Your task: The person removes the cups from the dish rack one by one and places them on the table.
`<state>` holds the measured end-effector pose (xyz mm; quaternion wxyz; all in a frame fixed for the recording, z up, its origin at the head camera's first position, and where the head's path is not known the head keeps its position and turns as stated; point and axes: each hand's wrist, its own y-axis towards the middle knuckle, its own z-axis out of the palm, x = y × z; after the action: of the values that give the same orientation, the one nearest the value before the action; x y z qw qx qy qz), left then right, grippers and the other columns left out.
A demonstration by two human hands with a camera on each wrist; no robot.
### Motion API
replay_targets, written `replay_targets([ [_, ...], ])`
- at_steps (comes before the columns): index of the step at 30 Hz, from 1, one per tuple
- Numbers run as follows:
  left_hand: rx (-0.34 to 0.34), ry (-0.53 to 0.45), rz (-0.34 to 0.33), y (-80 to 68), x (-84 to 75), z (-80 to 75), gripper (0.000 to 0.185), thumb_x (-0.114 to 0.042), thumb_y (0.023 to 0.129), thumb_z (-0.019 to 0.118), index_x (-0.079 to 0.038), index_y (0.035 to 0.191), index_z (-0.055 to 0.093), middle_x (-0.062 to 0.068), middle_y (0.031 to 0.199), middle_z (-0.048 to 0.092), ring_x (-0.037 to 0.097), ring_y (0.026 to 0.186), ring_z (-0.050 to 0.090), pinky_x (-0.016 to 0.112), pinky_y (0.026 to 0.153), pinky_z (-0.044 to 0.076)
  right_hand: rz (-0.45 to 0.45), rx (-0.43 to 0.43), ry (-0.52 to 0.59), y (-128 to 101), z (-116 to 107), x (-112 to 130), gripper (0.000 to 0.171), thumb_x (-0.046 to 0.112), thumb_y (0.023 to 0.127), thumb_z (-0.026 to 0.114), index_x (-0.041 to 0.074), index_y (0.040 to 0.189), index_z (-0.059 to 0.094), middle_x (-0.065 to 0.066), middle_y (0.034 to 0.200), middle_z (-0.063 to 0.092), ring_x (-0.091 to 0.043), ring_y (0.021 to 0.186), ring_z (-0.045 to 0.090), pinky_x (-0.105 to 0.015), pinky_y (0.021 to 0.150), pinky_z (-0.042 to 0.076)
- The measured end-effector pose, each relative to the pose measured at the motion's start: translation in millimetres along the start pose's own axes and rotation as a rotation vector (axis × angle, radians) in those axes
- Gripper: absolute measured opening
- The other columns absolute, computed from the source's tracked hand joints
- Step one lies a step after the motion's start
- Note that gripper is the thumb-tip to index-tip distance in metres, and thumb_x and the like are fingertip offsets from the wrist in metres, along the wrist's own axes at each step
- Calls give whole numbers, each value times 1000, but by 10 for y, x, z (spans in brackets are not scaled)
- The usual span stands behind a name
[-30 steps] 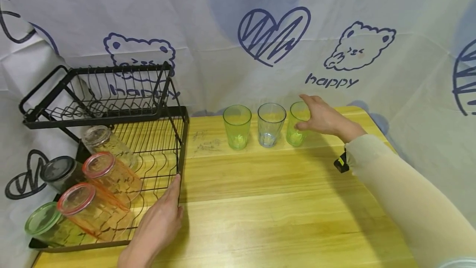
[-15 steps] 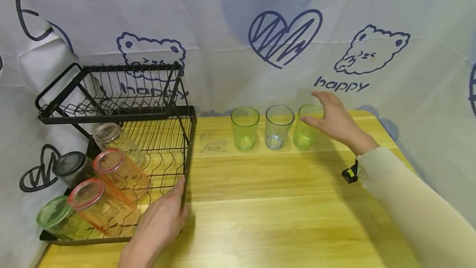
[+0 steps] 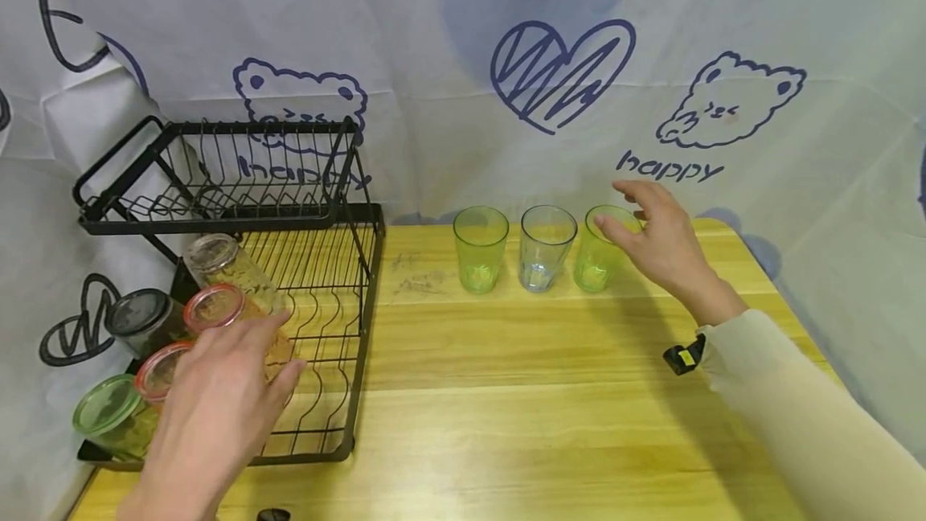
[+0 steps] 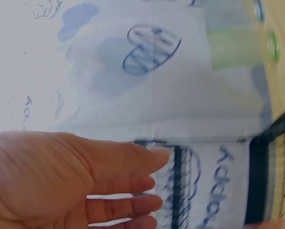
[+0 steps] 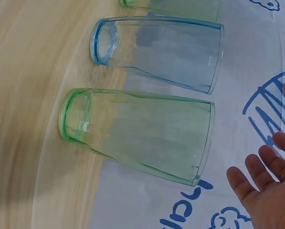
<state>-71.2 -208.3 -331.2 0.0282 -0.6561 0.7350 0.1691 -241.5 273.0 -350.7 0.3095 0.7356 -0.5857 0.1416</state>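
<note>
Three upright glasses stand in a row at the table's back: a green glass [image 3: 481,260], a pale blue glass [image 3: 544,252] and a second green glass [image 3: 595,264] on the right. My right hand [image 3: 665,248] is beside and above that right-hand glass, fingers spread; the right wrist view shows a gap between the fingers [image 5: 257,176] and the glass [image 5: 147,136]. My left hand [image 3: 217,404] hovers over the black dish rack [image 3: 369,320], in front of two upside-down orange glasses [image 3: 215,305], partly hiding them. It holds nothing visible.
Also in the rack's lower tier lean a clear glass [image 3: 231,268], a dark grey glass [image 3: 145,320] and a green glass [image 3: 112,412], all upside down. The rack's upper tier [image 3: 217,191] overhangs the back. A printed cloth [image 3: 434,135] hangs behind the wooden table [image 3: 506,408].
My left hand has let go of the rack's right front edge and moved left over the orange glasses. The right hand has drawn slightly right from the right-hand glass. The view has shifted.
</note>
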Motion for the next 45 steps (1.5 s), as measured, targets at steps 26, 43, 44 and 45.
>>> replay_targets([
  [26, 315, 57, -401, 21, 646, -178, 106, -40, 91, 81, 5, 163, 19, 51, 151, 22, 76, 126, 24, 89, 99, 31, 190, 119, -153, -14, 75, -119, 78, 30, 101, 72, -5, 160, 35, -34, 164, 31, -55, 149, 32, -71, 123, 29],
  [43, 348, 10, -402, 31, 769, -235, 116, -44, 90, 81, 11, 161, 8, 54, 145, 23, 73, 117, 42, 82, 89, 43, 167, 93, -144, -21, 83, -102, 77, 28, 99, 75, -5, 158, 38, -36, 162, 34, -57, 147, 34, -72, 121, 31],
  [44, 346, 11, -399, 13, 750, -263, 115, -45, 90, 80, 10, 162, 9, 54, 145, 22, 74, 116, 43, 82, 88, 43, 167, 92, -146, -22, 84, -97, 77, 28, 99, 75, -5, 158, 38, -35, 162, 33, -56, 147, 34, -72, 121, 31],
  [45, 340, 18, -395, -5, 728, -292, 113, -46, 91, 79, 9, 162, 10, 54, 145, 22, 73, 115, 43, 82, 86, 44, 166, 90, -147, -24, 82, -90, 77, 28, 99, 75, -5, 158, 38, -35, 162, 33, -56, 147, 34, -71, 121, 31],
])
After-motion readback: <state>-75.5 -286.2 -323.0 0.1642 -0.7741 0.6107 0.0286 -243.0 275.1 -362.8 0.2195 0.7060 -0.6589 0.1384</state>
